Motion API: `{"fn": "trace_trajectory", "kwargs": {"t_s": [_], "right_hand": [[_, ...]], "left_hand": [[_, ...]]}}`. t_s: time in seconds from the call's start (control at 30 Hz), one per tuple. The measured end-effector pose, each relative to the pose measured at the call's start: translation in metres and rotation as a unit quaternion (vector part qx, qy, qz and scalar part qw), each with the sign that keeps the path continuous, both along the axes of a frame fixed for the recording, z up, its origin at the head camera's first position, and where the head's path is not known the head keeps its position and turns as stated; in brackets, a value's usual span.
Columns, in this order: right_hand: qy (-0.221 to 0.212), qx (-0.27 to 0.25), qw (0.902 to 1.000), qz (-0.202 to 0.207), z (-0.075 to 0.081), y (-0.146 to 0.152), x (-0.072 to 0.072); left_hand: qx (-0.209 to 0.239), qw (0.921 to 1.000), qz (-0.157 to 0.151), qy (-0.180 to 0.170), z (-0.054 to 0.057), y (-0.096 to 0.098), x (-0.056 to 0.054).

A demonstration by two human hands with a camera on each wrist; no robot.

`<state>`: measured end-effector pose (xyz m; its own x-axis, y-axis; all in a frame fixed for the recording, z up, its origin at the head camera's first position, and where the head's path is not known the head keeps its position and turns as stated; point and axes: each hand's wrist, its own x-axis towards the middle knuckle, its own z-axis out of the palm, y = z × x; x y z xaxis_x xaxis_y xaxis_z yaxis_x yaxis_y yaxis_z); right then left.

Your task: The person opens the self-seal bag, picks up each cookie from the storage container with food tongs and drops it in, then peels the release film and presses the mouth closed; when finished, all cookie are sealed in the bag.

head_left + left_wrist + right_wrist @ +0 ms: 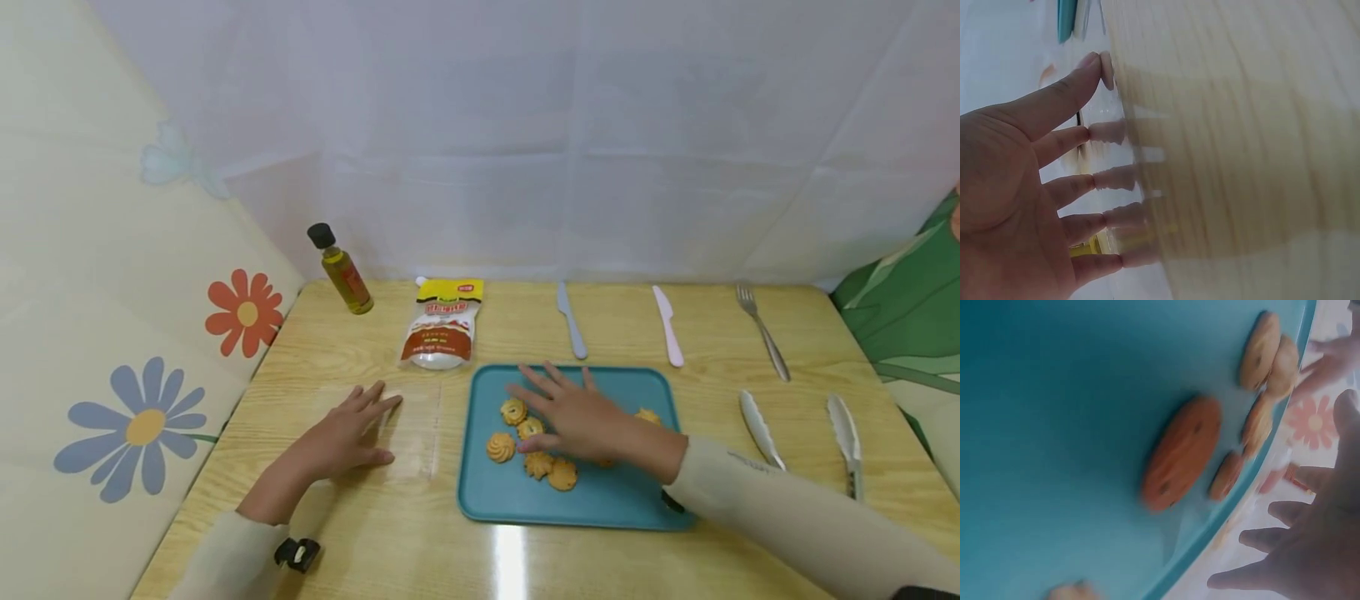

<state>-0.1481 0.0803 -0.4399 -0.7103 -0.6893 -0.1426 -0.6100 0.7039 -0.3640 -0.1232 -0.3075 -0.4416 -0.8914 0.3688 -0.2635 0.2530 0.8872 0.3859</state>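
A: What're the R hand [573, 417]'s fingers up to?
B: Spread wide, approx. straight, holding nothing. They're over the biscuits [500, 447], w/ a gap in the R wrist view. L hand [348, 437]'s also wide, nothing held, tips seemingly touching the worktop [420, 550].
A: Tips for doing it well?
B: IMO light touch, no pressing; they're prob. crumbly. Any grip shd be by the edges, 1 at a time, w/o knocking neighbours.
A: How do they look?
B: Golden-brown, roundish, some swirled, a few dark specks. Most cluster on the L half of the teal tray [577, 525]; 1 shows past the hand, R half.
A: Beyond?
B: Pouch [442, 329] behind, to the L; bottle [348, 279] further L.
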Motion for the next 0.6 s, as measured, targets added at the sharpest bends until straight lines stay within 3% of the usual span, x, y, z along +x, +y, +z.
{"fn": "trace_trajectory", "kwargs": {"t_s": [0.37,0.6], "right_hand": [[-0.03,0.048,0.9966,0.059,0.002,-0.057,0.004],[-0.012,0.073,0.9943,0.076,-0.007,-0.078,0.006]], "left_hand": [[0.0,0.9997,-0.018,0.015,-0.002,0.01,-0.005],[-0.008,0.9989,-0.042,0.018,-0.002,0.016,-0.006]]}}
